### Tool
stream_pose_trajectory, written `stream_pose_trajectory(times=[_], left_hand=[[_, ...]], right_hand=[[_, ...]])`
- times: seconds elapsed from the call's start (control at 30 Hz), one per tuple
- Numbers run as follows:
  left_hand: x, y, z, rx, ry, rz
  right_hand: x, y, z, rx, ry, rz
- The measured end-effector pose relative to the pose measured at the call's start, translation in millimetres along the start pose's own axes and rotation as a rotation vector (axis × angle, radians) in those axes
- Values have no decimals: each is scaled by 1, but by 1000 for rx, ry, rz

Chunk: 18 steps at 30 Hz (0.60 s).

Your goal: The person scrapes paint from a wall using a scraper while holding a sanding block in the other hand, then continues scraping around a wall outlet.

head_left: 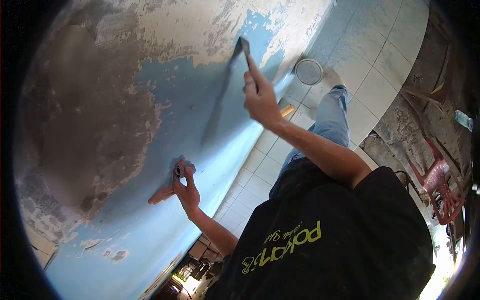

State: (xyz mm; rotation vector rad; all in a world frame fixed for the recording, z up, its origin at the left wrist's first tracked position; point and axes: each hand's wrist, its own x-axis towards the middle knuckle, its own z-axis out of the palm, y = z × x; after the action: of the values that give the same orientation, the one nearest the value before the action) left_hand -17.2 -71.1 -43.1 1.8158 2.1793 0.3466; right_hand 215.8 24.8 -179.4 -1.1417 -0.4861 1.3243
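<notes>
My right hand (262, 102) grips a scraper (244, 47) by its handle, the blade end up against or very close to the wall. Blue paint (185, 95) covers part of this wall (185, 30), with pale and grey bare patches around it. Lower down, my left hand (186, 192) rests at the wall, some fingers stretched flat along the surface. Between its thumb and forefinger sits a small grey round piece (191, 169) with a dark opening; its exact kind cannot be made out.
A round white-rimmed bucket (309, 72) stands on the tiled floor (370, 92) beside my foot. Near the wall's base lies a tool with an orange handle (287, 110). Beyond the tiles are rough ground, a red plastic chair (437, 182) and a plastic bottle (464, 120).
</notes>
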Motion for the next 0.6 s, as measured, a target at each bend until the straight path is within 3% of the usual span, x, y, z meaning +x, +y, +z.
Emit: stream_pose_trajectory(times=[0.07, 0.1, 0.13, 0.23, 0.27, 0.33, 0.43, 0.57, 0.6], left_hand=[[3, 1, -1, 8, -8, 7], [5, 1, -1, 11, -11, 15], [5, 1, -1, 3, -12, 19], [3, -6, -3, 24, -18, 11], [4, -7, -1, 42, -14, -3], [4, -3, -1, 48, -13, -11], [4, -2, -5, 76, -30, -22], [4, 2, -2, 56, -25, -34], [2, 0, -4, 59, -19, -44]], right_hand=[[-5, 0, 8, 5, -13, 20], [6, 5, 1, -68, 44, -68], [30, -4, -13, -8, 55, 136], [56, -20, -15, 74, 163, 215], [47, -17, -17, 24, 86, 205], [12, 9, -8, -134, -21, -50], [-2, -2, -14, -99, -97, 73], [1, -2, -18, -120, -103, 10], [1, -10, -22, -33, -142, 180]])
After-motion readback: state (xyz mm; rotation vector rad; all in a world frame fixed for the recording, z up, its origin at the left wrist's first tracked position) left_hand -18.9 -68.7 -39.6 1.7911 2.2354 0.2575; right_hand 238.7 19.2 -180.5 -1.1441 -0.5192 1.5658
